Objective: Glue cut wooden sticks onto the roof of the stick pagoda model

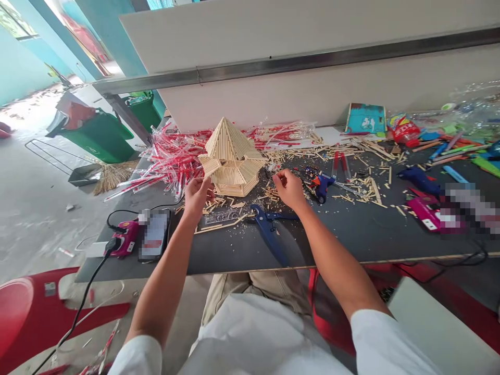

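A pavilion-like model point(230, 148) built of thin wooden sticks stands upright on the dark table, with a pointed roof and wider eaves below. At its front left corner is my left hand point(198, 195), fingers curled together beside the lower eave; whether they touch it I cannot tell. My right hand point(289, 190) is to the right of the model and apart from it, thumb and fingers pinched. Anything in either hand is too small or hidden to see. Between my forearms lies a blue-handled cutter point(269, 234), next to a clear ruler point(224, 215) and loose sticks point(213, 227).
Red-and-clear plastic wrappers point(172, 156) heap behind and left of the model. A blue glue gun point(322, 186) lies right of my right hand among scattered stick pieces. A phone point(155, 234) and pink power strip point(124, 238) sit at left. A second pink box point(433, 213) is at right.
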`<move>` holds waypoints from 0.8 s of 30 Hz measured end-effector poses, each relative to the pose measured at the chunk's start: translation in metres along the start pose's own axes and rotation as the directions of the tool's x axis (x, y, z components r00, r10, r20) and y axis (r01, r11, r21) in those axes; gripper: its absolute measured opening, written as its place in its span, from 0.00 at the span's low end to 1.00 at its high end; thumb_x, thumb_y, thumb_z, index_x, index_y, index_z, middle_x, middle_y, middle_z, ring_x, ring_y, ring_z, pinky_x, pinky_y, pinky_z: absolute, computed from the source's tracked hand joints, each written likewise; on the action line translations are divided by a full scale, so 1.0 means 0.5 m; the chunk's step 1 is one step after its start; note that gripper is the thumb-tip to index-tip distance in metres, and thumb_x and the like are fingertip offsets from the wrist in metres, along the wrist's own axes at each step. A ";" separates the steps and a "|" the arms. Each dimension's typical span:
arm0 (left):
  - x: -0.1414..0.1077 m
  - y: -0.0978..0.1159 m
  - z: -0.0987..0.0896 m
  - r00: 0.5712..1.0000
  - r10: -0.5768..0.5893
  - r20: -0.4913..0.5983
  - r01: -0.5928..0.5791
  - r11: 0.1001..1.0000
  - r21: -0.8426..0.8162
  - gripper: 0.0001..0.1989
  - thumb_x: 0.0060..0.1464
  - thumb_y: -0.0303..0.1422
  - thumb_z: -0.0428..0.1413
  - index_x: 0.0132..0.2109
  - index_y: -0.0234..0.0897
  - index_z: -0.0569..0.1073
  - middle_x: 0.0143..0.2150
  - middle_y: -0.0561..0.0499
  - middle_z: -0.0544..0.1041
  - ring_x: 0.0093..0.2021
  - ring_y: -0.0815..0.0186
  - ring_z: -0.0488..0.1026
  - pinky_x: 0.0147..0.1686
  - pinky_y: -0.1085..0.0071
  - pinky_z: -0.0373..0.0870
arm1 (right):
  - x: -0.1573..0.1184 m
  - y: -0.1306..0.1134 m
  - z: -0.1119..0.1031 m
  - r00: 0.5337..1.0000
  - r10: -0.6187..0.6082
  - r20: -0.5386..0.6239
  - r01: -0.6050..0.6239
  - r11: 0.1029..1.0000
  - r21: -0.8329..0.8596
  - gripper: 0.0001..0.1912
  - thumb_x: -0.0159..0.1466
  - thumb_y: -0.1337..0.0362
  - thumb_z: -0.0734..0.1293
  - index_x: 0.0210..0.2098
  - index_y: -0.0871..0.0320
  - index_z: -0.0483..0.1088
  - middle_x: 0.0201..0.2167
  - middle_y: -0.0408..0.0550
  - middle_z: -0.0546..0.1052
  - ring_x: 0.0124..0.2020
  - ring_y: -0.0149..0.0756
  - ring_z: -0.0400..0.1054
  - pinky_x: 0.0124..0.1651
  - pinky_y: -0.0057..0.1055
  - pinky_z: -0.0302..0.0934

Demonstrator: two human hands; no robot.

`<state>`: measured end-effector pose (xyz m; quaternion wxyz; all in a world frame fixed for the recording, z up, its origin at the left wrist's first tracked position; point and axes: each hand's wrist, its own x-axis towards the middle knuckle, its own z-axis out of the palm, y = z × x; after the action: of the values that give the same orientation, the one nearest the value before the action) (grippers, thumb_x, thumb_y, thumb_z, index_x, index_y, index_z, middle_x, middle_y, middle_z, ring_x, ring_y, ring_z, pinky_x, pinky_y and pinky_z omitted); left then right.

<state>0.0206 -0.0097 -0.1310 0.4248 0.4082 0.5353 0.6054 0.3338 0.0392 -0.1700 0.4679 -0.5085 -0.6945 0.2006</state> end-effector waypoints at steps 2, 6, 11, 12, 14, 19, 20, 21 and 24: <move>-0.011 -0.016 0.017 0.999 0.005 -0.040 -0.006 1.000 -0.022 0.24 0.52 0.50 0.67 0.40 0.37 0.69 0.34 0.51 0.79 0.23 0.71 0.74 0.19 0.75 0.70 | 0.000 0.002 0.002 1.000 0.006 -0.012 -0.006 1.000 -0.005 0.17 0.69 0.47 0.65 0.33 0.51 0.62 0.23 0.42 0.70 0.24 0.37 0.65 0.32 0.36 0.57; -0.042 -0.041 0.085 0.988 -0.126 -0.091 0.097 0.958 -0.269 0.23 0.49 0.44 0.70 0.41 0.37 0.69 0.39 0.49 0.80 0.33 0.71 0.79 0.32 0.75 0.75 | 0.001 0.008 0.001 1.000 0.020 -0.022 -0.020 0.999 -0.028 0.16 0.68 0.50 0.66 0.31 0.51 0.59 0.24 0.42 0.70 0.25 0.36 0.64 0.34 0.36 0.58; -0.045 -0.039 0.162 0.963 -0.271 0.004 0.242 0.853 -0.462 0.21 0.48 0.45 0.70 0.34 0.38 0.68 0.28 0.54 0.74 0.34 0.67 0.80 0.43 0.68 0.77 | 0.002 0.014 -0.001 0.999 0.038 -0.004 -0.038 0.998 -0.056 0.15 0.67 0.53 0.68 0.30 0.52 0.61 0.24 0.42 0.70 0.25 0.36 0.64 0.34 0.36 0.57; -0.040 -0.037 0.172 0.959 -0.282 -0.007 0.244 0.840 -0.486 0.21 0.48 0.44 0.70 0.33 0.38 0.67 0.26 0.56 0.72 0.32 0.68 0.78 0.43 0.68 0.77 | 0.002 0.016 0.000 0.999 0.039 0.000 -0.039 0.997 -0.061 0.15 0.66 0.53 0.68 0.30 0.52 0.61 0.24 0.42 0.70 0.25 0.36 0.65 0.34 0.36 0.57; -0.032 -0.036 0.187 0.954 -0.296 -0.045 0.230 0.823 -0.520 0.21 0.47 0.43 0.70 0.34 0.39 0.66 0.25 0.58 0.71 0.28 0.71 0.75 0.41 0.70 0.75 | 0.001 0.017 0.000 0.999 0.042 0.008 -0.041 0.997 -0.065 0.14 0.66 0.54 0.68 0.31 0.52 0.62 0.24 0.42 0.70 0.25 0.37 0.65 0.34 0.36 0.56; -0.024 -0.041 0.200 0.959 -0.266 -0.096 0.174 0.822 -0.543 0.20 0.48 0.41 0.69 0.35 0.40 0.65 0.29 0.57 0.73 0.28 0.73 0.73 0.40 0.73 0.73 | 0.000 0.017 -0.001 0.998 0.045 0.032 -0.043 0.997 -0.061 0.14 0.67 0.53 0.68 0.31 0.52 0.62 0.25 0.42 0.70 0.25 0.36 0.64 0.33 0.36 0.55; -0.022 -0.042 0.198 0.962 -0.257 -0.095 0.165 0.821 -0.547 0.20 0.48 0.41 0.69 0.35 0.40 0.65 0.29 0.57 0.73 0.28 0.73 0.72 0.39 0.73 0.73 | 0.000 0.018 -0.001 0.998 0.047 0.030 -0.045 0.997 -0.062 0.14 0.66 0.53 0.68 0.31 0.52 0.62 0.25 0.42 0.70 0.25 0.36 0.64 0.33 0.36 0.55; -0.020 -0.042 0.196 0.964 -0.247 -0.092 0.157 0.819 -0.552 0.19 0.48 0.41 0.68 0.35 0.40 0.65 0.29 0.56 0.73 0.27 0.73 0.71 0.36 0.73 0.71 | 0.000 0.018 0.000 0.998 0.050 0.025 -0.049 0.997 -0.062 0.14 0.66 0.53 0.68 0.31 0.52 0.62 0.24 0.42 0.70 0.25 0.36 0.64 0.33 0.36 0.56; -0.012 -0.039 0.182 0.974 -0.216 -0.073 0.138 0.814 -0.564 0.15 0.48 0.40 0.64 0.36 0.39 0.67 0.31 0.54 0.75 0.27 0.72 0.71 0.29 0.74 0.66 | 0.002 0.023 0.004 0.998 0.057 0.016 -0.056 0.996 -0.063 0.14 0.66 0.53 0.68 0.31 0.52 0.63 0.24 0.41 0.70 0.25 0.36 0.64 0.33 0.36 0.56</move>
<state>0.1102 0.0131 -0.1420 0.5427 0.1740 0.3991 0.7182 0.3380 0.0450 -0.1794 0.4399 -0.5405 -0.6897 0.1965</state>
